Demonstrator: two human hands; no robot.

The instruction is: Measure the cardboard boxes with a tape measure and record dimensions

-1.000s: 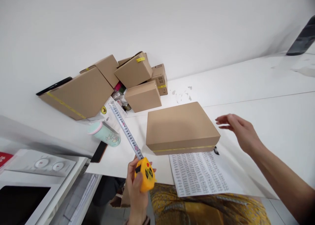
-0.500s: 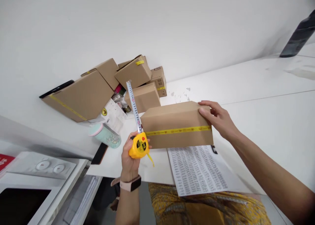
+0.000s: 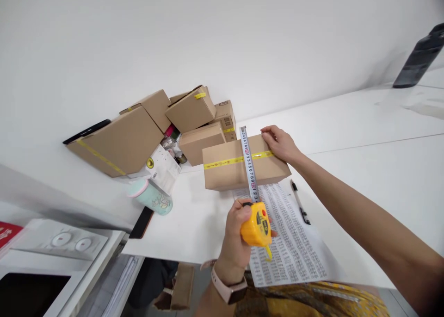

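Note:
A brown cardboard box point(image 3: 225, 171) with a yellow tape strip stands on the white table point(image 3: 364, 136). My right hand point(image 3: 280, 143) rests on the box's top right corner, fingers curled over its edge. My left hand point(image 3: 236, 236) grips a yellow tape measure point(image 3: 256, 226) in front of the box. Its white blade point(image 3: 248, 164) runs up across the box's front face to the top edge. A pink watch sits on my left wrist.
A heap of cardboard boxes point(image 3: 152, 122) leans on the wall at the back left. A mint cup point(image 3: 151, 195) and a black phone point(image 3: 140, 222) lie near the table's left edge. A printed sheet point(image 3: 291, 243) and a black pen point(image 3: 300, 203) lie before the box.
The box has been pushed back and to the left, standing on its side. My left hand has carried the tape measure rightwards, and the blade now lies over the box's front.

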